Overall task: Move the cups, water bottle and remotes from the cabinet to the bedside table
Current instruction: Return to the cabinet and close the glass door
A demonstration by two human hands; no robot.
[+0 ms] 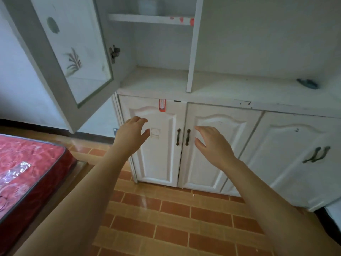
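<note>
A white cabinet (212, 87) stands before me, its upper glass door (73, 52) swung open to the left. On the upper shelf (147, 18) a pale cup-like container (147, 5) shows faintly at the top edge. The lower compartment under that shelf holds nothing I can see. My left hand (132, 133) and my right hand (212, 143) are both raised in front of the shut lower doors (162, 145), fingers apart, holding nothing. No bottle, remotes or bedside table are in view.
A small dark object (307, 83) lies on the cabinet counter at the right. Dark handles (182, 137) sit between my hands. A red mattress (27, 163) on a wooden frame is at the lower left. The floor is orange tile (175, 218).
</note>
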